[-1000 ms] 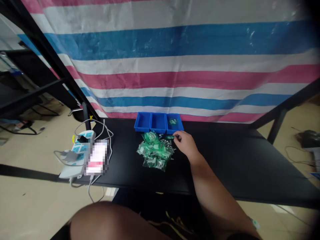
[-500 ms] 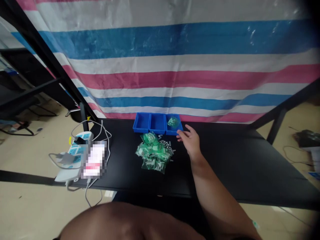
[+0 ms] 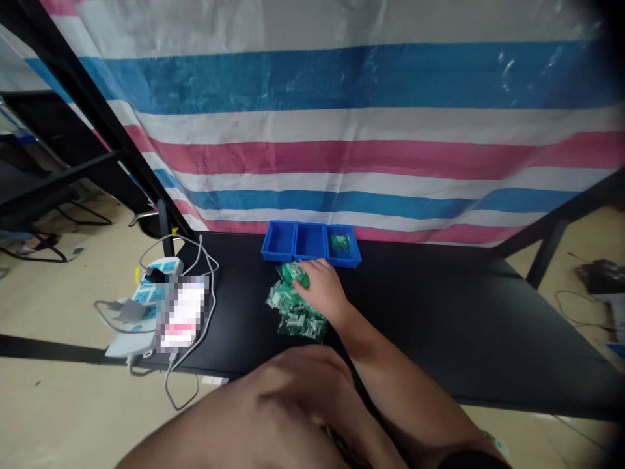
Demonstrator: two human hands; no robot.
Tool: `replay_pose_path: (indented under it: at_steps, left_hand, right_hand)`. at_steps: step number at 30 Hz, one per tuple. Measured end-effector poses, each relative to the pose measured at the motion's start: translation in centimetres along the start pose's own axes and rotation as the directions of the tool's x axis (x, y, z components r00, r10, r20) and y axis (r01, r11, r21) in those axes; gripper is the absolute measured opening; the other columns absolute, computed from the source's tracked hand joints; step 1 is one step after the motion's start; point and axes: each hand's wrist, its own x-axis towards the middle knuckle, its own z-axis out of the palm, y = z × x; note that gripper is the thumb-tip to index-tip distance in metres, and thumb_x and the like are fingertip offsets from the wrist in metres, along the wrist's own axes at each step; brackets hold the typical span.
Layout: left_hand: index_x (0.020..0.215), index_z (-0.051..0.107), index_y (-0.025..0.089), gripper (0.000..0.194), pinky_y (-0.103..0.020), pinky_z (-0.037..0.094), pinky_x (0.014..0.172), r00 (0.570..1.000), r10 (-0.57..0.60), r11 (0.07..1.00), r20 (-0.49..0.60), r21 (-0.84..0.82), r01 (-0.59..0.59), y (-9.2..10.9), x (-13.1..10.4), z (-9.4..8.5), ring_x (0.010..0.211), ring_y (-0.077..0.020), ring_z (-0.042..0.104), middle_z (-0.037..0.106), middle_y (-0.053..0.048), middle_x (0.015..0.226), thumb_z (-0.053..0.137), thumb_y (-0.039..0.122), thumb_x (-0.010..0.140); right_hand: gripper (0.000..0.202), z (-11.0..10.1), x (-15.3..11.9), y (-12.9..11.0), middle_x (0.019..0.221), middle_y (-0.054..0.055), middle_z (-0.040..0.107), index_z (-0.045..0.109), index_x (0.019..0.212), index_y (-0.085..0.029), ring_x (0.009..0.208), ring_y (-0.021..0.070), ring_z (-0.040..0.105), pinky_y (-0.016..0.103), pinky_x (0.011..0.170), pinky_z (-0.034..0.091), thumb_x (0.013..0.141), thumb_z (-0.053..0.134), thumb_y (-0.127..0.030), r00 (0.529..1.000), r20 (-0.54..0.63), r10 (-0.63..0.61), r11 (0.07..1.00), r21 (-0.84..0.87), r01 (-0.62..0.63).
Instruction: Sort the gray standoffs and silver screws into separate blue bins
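My right hand (image 3: 325, 288) reaches over the pile of clear and green bags of small pale parts (image 3: 300, 319). Its fingers and thumb are closed on a green bag (image 3: 291, 273) at the top of the pile, and the fingertips are partly hidden. Just behind is a blue tray with three compartments (image 3: 311, 258). A green bag (image 3: 340, 243) lies in its right compartment; the other two hold nothing. Bare skin, large and close to the camera, fills the bottom middle; it may be my left arm or hand, but no fingers can be made out.
On the left of the black table (image 3: 415, 326) are a white power strip (image 3: 129, 339) with plugs, a blurred-out bright device (image 3: 184, 316) and loose grey cables (image 3: 213, 293). A striped sheet (image 3: 312, 156) hangs behind, between black frame posts. A person's foot shows at far left.
My right hand has moved left and nearer me, from beside the tray's right compartment onto the pile, and closed on a bag. The skin at the bottom has risen further into view.
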Motion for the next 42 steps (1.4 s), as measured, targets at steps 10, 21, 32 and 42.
replay_pose_path:
  at_steps: [10,21,32,42]
  left_hand:
    - [0.108,0.045,0.024,0.039,-0.036,0.051,0.077,1.0,0.001,0.992,0.007,0.128,-0.002,-8.6,-3.0,-0.5,0.085,-0.0176,0.06,0.062,-0.005,0.091,0.053,-0.003,0.08]
    - [0.101,0.047,0.021,0.019,-0.027,0.046,0.075,0.969,-0.21,0.964,-0.13,0.136,0.227,-14.9,-7.0,0.1,0.083,-0.0138,0.055,0.056,-0.004,0.092,0.051,0.005,0.091]
    - [0.098,0.051,0.02,0.022,-0.028,0.044,0.076,0.973,-0.229,0.944,-0.032,0.235,0.23,-14.4,-6.6,0.2,0.084,-0.0153,0.055,0.056,-0.004,0.091,0.053,0.002,0.085]
    - [0.095,0.052,0.019,0.019,-0.028,0.043,0.075,0.97,-0.243,0.935,-0.024,0.259,0.241,-14.6,-6.1,0.2,0.082,-0.0151,0.054,0.056,-0.003,0.088,0.052,0.003,0.085]
  right_hand:
    - [0.02,0.2,-0.1,0.8,0.099,0.007,0.071,0.072,0.104,-0.022,0.092,0.021,0.065,0.033,0.089,0.05,0.094,0.054,-0.024,0.993,-0.078,0.094,0.98,0.181,-0.078]
    - [0.046,-3.1,-0.1,7.8,0.104,0.011,0.068,0.064,0.116,-0.017,0.08,0.0228,0.067,0.038,0.07,0.057,0.081,0.07,-0.046,0.741,-0.38,0.554,0.753,0.609,-0.251]
    - [0.014,-2.6,-1.0,4.0,0.085,0.004,0.068,0.072,0.097,-0.022,0.084,0.0217,0.062,0.036,0.084,0.048,0.09,0.064,-0.031,0.989,-0.096,0.113,0.989,0.107,-0.102]
    - [0.027,0.7,-0.1,-0.6,0.098,0.009,0.07,0.074,0.106,-0.022,0.098,0.0307,0.059,0.045,0.087,0.046,0.082,0.07,-0.034,0.988,0.021,0.151,0.981,-0.128,-0.147]
